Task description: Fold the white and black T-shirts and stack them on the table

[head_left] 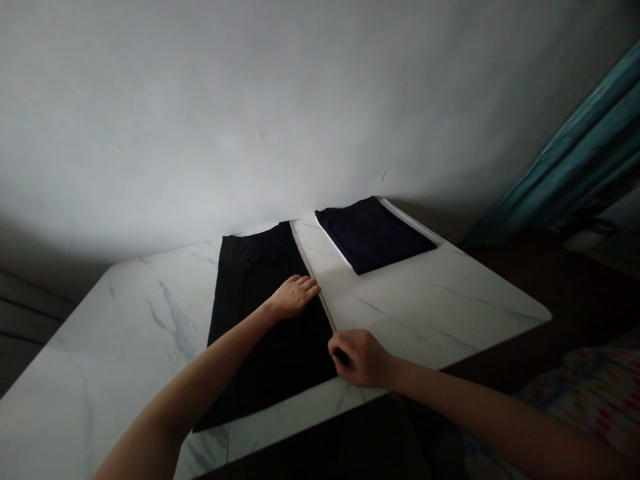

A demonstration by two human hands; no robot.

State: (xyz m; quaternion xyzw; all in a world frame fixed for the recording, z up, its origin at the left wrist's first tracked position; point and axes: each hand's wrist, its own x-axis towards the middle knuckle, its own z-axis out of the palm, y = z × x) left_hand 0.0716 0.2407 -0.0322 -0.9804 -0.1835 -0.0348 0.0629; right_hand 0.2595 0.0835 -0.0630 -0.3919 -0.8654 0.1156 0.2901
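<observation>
A black garment [270, 353] lies spread out on the marbled white table, its narrower end toward the wall. I cannot tell its exact kind. My left hand [295, 295] rests flat on it, with the fingers reaching its right edge. At the near right corner my right hand [361, 359] is closed, thumb and fingers curled round the cloth there. Farther back to the right lies a folded dark garment [375, 233], apart from both hands. White material shows along its left and right sides.
The white table [145, 333] stands against a pale wall [250, 113] and has a rounded corner at the right. A seam line runs across it beside the black garment. Teal curtain cloth [565, 160] hangs at the right. Patterned fabric [595, 387] shows at lower right.
</observation>
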